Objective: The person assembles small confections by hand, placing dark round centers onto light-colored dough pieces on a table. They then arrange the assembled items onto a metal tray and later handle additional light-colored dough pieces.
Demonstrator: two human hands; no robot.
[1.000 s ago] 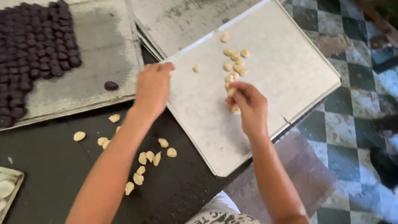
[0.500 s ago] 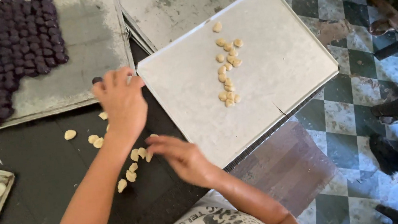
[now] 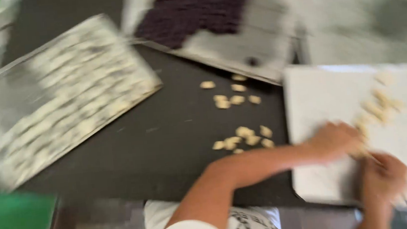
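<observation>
**Both hands at the pale tray**

The left hand (image 3: 333,140) and right hand (image 3: 383,177) rest on the pale tray (image 3: 319,94) beside small dough pieces (image 3: 379,106). Blur hides whether they pinch anything. More pieces (image 3: 242,138) lie on the dark table (image 3: 166,132).

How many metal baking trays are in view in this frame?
4, though blur may hide more: one with pale pieces at left, one with dark pieces top centre, a bare one top right, and the tray under both hands.

dark worktop (image 3: 166,132), green panel (image 3: 12,227), blurred daylight
</observation>
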